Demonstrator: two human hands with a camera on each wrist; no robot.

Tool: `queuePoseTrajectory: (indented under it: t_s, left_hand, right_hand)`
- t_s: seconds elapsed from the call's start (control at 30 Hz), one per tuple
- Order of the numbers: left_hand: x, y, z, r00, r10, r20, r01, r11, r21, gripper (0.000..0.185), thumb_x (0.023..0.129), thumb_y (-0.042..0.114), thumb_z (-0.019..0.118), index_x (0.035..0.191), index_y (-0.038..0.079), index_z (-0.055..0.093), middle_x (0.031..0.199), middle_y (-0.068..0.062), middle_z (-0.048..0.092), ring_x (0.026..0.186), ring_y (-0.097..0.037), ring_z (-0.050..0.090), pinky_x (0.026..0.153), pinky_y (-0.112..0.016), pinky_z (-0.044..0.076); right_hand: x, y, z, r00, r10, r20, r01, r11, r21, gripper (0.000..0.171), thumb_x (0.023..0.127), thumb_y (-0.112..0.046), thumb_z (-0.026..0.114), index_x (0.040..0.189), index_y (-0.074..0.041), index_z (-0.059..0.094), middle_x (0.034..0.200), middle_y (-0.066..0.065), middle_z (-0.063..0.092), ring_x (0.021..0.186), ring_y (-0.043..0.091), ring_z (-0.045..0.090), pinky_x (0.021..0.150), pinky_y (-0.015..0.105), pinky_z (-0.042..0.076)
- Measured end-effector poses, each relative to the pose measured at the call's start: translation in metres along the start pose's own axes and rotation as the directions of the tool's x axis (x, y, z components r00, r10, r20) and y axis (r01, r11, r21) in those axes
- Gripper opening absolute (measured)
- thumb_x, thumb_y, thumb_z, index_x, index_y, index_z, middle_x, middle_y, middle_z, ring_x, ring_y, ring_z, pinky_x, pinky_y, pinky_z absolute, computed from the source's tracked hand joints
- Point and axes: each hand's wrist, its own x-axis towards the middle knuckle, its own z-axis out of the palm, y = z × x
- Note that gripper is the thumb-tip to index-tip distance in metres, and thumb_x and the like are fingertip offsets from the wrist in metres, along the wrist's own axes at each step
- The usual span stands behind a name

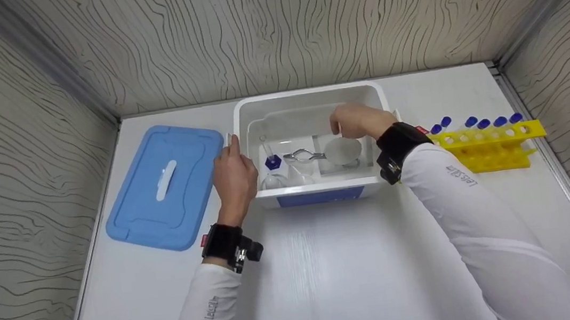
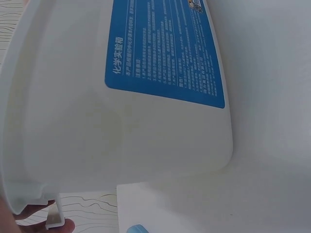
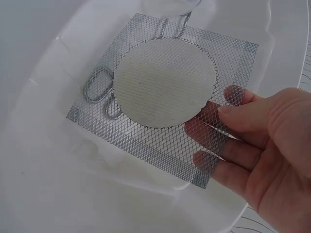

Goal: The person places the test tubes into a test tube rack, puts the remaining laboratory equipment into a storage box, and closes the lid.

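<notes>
white tabletop (image 1: 329, 262) under a wood-grain enclosure: left hand (image 1: 233, 174) grips the white box (image 1: 258, 110) by its rim; right hand (image 3: 265, 145) pinches a corner of the wire gauze (image 3: 163, 92) inside the box. judgement: lift the gauze level, clear of the tongs (image 1: 305, 154) and glassware.

A blue lid (image 1: 164, 187) lies left on the white table (image 1: 330, 273); a yellow tube rack (image 1: 487, 145) stands right.
</notes>
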Motion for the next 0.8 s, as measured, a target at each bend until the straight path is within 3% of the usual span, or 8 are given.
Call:
queuePoseTrajectory:
  t_s: [0.23,0.53,0.8]
  left_hand:
    - [-0.0008,0.0002,0.0003,1.000,-0.011,0.010,0.011,1.000,0.002,0.048,0.095,0.006,0.049,0.143,0.004,0.052,0.116,-0.025,0.068,0.100,-0.045,0.065,0.080,-0.054,0.055]
    - [-0.0027,0.0000,0.0007,1.000,0.010,-0.002,-0.010,1.000,-0.003,0.047,0.095,0.005,0.048,0.142,0.003,0.052,0.117,-0.025,0.068,0.104,-0.044,0.066,0.079,-0.054,0.056]
    - [-0.0014,0.0003,0.0001,1.000,-0.001,-0.004,0.001,1.000,-0.006,0.047,0.095,0.005,0.049,0.142,0.004,0.053,0.116,-0.025,0.068,0.104,-0.043,0.066,0.080,-0.054,0.056]
  right_hand:
    - [0.0056,0.0009,0.0051,1.000,-0.012,0.016,0.013,0.997,-0.076,0.036,0.080,0.009,0.054,0.110,-0.003,0.071,0.123,0.021,0.065,0.115,0.040,0.060,0.101,0.050,0.049]
    - [0.0019,0.0034,0.0071,0.999,0.021,0.040,-0.018,0.997,-0.079,0.038,0.084,0.007,0.052,0.116,-0.003,0.069,0.127,0.020,0.065,0.117,0.039,0.060,0.100,0.051,0.050]
    - [0.0041,0.0018,0.0062,0.997,0.041,0.067,-0.033,0.994,-0.108,0.042,0.090,-0.010,0.053,0.130,-0.001,0.062,0.134,0.021,0.062,0.125,0.041,0.057,0.107,0.053,0.045]
